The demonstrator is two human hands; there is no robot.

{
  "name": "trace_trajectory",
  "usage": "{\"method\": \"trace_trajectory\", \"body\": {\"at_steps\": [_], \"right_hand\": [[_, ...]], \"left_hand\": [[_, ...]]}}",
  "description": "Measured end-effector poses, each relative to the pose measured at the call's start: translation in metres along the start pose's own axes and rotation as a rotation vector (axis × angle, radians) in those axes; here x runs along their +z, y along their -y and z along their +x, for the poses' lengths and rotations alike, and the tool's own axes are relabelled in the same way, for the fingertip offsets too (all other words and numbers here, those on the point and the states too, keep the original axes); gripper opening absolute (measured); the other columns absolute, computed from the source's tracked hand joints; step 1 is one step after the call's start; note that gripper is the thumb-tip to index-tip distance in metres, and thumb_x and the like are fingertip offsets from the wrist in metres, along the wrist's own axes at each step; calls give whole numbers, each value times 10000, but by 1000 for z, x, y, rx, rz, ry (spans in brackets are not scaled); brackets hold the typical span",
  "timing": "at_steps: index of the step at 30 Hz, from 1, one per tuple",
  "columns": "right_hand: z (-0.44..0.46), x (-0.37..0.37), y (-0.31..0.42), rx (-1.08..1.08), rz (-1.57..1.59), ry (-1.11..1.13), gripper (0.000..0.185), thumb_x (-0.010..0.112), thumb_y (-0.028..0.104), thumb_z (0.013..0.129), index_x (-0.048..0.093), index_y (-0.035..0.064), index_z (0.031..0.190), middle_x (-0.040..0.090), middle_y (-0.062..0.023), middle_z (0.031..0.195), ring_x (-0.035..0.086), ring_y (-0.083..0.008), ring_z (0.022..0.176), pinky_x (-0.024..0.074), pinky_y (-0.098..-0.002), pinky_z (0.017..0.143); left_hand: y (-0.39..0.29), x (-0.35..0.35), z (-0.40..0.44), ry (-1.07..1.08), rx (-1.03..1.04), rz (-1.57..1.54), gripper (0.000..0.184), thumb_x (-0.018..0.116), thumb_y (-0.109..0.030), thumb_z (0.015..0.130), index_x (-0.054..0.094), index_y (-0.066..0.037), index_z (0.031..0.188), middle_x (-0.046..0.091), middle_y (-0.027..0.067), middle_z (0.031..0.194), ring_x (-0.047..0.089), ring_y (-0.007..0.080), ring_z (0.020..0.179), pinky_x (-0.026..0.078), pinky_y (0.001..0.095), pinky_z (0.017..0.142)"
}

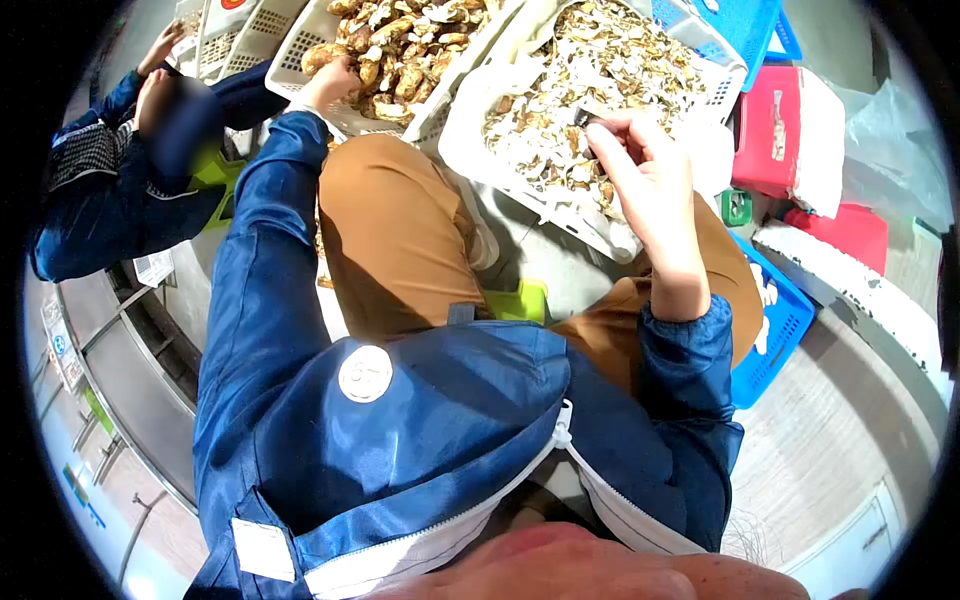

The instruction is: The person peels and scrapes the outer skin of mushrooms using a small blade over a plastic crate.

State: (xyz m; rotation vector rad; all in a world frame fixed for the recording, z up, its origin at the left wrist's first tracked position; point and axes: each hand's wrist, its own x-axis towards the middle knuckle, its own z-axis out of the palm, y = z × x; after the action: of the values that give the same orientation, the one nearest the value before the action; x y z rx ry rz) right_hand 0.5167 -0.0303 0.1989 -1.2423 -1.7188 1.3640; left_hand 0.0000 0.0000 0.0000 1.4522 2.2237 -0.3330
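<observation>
My left hand point(334, 85) reaches into a white crate point(292, 72) of brown and cream mushrooms point(400, 66). Its fingers curl down on a mushroom at the near left corner, and their tips are partly hidden. Over a second white crate point(468, 165), lined with pale sheeting and filled with small mushroom trimmings point(590, 80), my right hand point(650, 165) is closed in a pinch. Between thumb and fingers it holds a small dark tool point(584, 117), whose exact kind is too small to make out.
Another person point(130, 190) sits at the left. Blue baskets stand at the top right and by my right knee, where one basket point(775, 335) holds pale pieces. Red containers point(768, 120) and a white ledge point(850, 275) line the right side. A green stool point(520, 302) shows beneath me.
</observation>
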Motion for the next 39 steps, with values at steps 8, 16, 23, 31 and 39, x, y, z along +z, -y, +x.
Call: {"method": "trace_trajectory", "body": {"at_steps": [8,16,23,31,39], "right_hand": [[-1,4,-1,-50,-6,0,201,701,202,933,695,3,961,669,-19,743,581,-71,667,485,-253,628],[1,-20,17,-20,314,-93,175,726,195,948,673,29,947,658,5,739,617,-53,640,477,-211,563],[23,-73,52,-273,300,-202,225,719,231,946,681,9,956,689,-23,786,651,-90,703,524,-253,648],[30,-83,23,-300,31,-249,150,777,132,885,703,3,905,725,-44,1015,637,-83,823,517,-244,726],[48,-47,7,-553,-276,-293,118,725,113,850,656,17,848,718,-131,1012,696,-332,892,556,-397,769]], "left_hand": [[-9,-80,-46,190,20,-566,340,571,-172,896,644,-47,1203,660,72,928,670,195,804,597,351,704],[-147,-117,-190,288,681,-1759,404,536,-101,979,528,-48,1379,629,123,1312,627,268,1187,551,529,987],[-282,-94,-215,433,895,-1939,476,679,40,852,583,15,1317,692,127,1168,664,251,1094,494,462,1078],[-328,-87,-222,59,852,-1645,810,809,-128,860,326,-15,1500,642,172,1249,634,226,1165,510,353,1025],[-330,-76,-213,-254,777,-1256,824,899,-231,770,412,33,1380,557,167,1266,605,219,1139,536,336,943]]}}
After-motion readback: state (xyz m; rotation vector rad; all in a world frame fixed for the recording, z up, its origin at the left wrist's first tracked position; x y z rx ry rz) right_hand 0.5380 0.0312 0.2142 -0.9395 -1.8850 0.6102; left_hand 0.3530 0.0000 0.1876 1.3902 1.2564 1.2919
